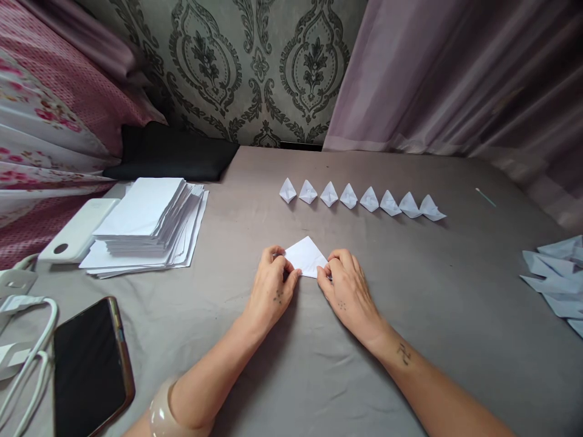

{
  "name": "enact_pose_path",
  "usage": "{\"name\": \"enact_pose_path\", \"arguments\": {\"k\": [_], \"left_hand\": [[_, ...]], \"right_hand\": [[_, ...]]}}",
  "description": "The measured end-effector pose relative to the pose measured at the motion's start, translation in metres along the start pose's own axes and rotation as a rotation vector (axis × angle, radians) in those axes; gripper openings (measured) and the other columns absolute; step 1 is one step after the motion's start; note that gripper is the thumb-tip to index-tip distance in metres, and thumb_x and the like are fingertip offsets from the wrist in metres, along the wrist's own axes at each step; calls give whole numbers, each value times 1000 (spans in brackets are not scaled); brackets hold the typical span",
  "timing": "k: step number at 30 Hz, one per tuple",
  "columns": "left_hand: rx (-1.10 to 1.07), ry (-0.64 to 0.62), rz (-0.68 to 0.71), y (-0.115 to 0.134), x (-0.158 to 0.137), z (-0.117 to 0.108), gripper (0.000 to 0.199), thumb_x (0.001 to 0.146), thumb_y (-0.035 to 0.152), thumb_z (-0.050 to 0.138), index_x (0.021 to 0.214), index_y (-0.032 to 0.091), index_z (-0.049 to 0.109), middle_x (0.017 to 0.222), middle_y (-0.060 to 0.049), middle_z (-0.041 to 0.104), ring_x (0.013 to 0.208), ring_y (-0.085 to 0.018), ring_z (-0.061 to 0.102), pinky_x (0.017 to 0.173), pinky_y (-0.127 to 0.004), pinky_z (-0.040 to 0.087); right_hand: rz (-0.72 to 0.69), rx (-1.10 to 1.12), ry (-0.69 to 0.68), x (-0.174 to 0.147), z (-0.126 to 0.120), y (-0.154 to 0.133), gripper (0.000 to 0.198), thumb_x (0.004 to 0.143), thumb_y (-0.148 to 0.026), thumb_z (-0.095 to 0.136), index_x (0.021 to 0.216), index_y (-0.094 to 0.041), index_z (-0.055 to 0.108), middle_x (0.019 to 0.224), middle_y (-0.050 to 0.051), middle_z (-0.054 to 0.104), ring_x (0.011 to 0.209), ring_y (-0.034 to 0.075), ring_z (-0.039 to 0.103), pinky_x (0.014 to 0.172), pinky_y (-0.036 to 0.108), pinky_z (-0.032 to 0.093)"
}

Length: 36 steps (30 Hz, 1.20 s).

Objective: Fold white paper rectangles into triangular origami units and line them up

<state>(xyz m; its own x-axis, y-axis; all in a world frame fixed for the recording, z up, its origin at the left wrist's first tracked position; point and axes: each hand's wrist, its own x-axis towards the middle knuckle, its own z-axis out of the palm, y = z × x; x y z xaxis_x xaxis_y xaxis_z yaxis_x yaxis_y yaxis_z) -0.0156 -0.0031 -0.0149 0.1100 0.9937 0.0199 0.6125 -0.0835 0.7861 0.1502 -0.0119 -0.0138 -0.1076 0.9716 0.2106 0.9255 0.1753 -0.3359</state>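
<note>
Between my hands is a folded sheet of white paper [306,256], its pointed top facing away from me. My left hand [274,279] pinches its left corner with thumb and fingers. At the opposite corner, my right hand [347,280] grips the paper's right edge the same way. The lower corners are partly covered by my fingers. Beyond the sheet stands a row of several small folded paper boats [348,196], running from the middle toward the right.
A stack of white paper [141,209] lies at left beside a white flat device [82,230]. Nearer are a phone [88,370] and white cables [48,303]. More folded paper pieces [555,273] sit at the far right. A black cloth [177,152] and a thin stick [485,197] lie further back.
</note>
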Motion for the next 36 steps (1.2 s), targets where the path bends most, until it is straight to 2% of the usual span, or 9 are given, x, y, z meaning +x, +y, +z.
{"name": "enact_pose_path", "arguments": {"k": [4,9,12,18,19,22,24,29,36], "left_hand": [[-10,-15,-55,2,1,-1,10,83,22,57,75,16,55,117,-10,43,78,-14,56,75,-37,49],[-35,8,-62,4,2,-1,5,81,19,58,82,17,54,113,-7,40,83,-14,56,70,-31,49],[-82,14,-46,3,3,0,12,80,16,58,91,20,54,111,-6,39,87,-14,57,67,-27,49],[-57,-29,-40,2,6,0,6,80,17,57,80,20,63,109,-5,38,85,-13,57,72,-29,49],[-54,-35,-48,2,6,0,7,80,17,58,80,20,64,109,-5,39,84,-13,57,73,-30,49],[-61,-43,-59,2,7,0,6,79,18,60,81,19,66,110,-5,39,81,-12,58,75,-30,50],[-78,-40,-49,1,7,0,6,79,19,60,82,19,65,109,-5,39,81,-12,59,76,-31,50],[-86,-11,-43,-1,7,1,20,79,21,60,98,19,57,108,-6,40,84,-14,59,77,-32,51],[-61,18,-3,-8,9,1,40,76,24,62,113,18,50,111,-8,40,81,-13,57,79,-36,51]], "right_hand": [[8,-11,-7,1,0,0,13,88,-24,53,77,-17,54,95,10,56,85,22,53,79,35,45],[39,80,-28,-1,-4,3,13,88,-26,54,79,-17,51,92,9,53,84,21,53,78,35,46],[56,179,-49,-2,-9,8,13,87,-27,57,83,-18,49,91,7,51,82,20,53,77,34,47],[-20,304,-100,-2,-19,19,4,87,-20,55,88,-20,52,94,4,52,84,17,56,78,30,48],[-54,290,-92,-3,-20,17,5,88,-17,53,93,-20,53,98,5,53,88,17,56,80,31,48],[-212,187,-94,-11,-22,1,28,91,-8,40,112,-21,53,113,8,53,104,21,52,89,35,46],[-282,126,-144,-17,-21,-13,30,93,-11,38,117,-21,52,113,8,54,104,22,51,90,36,46],[-216,1,-164,-26,-15,-34,36,94,-30,44,127,-15,47,111,12,54,101,25,51,86,40,49],[-110,-116,-106,-34,-16,-35,38,91,-32,48,123,-13,49,106,14,57,95,27,52,76,39,51]]}}
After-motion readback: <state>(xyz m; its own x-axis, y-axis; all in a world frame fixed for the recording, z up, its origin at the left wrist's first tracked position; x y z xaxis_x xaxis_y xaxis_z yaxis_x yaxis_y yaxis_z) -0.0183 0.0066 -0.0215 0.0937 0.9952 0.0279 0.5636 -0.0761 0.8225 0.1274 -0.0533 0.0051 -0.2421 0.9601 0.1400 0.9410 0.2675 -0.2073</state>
